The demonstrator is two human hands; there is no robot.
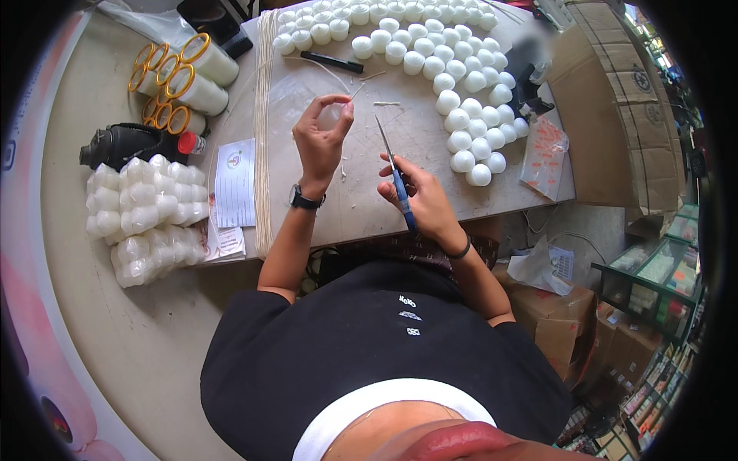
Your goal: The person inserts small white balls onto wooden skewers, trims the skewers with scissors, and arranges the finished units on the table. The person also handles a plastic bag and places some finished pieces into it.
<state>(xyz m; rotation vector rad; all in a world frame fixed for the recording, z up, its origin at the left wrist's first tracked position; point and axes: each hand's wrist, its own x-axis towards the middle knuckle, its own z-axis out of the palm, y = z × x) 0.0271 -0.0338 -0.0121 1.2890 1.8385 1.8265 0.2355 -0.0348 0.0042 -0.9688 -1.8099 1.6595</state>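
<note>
My left hand (321, 134), with a watch on its wrist, is closed with thumb and forefinger curled round a small whitish candle (330, 117). A short pale wick (357, 91) sticks up by the fingertips. In my right hand (421, 198) is a pair of scissors (400, 184) with blue handles, its blades pointing up and away between the hands. I cannot tell how far the blades are apart. A cut piece of wick (387, 103) lies beyond the scissors' tip. Many small white candles (457, 119) stand in curved rows along the far and right side of the table.
A long bundle of cream cord (263, 131) runs down the table's left part. Left of it are packs of white candles (146, 200), tall candles with yellow rims (192, 73) and a black bottle (127, 144). A black marker (331, 61) lies far off; a cardboard box (615, 107) stands right.
</note>
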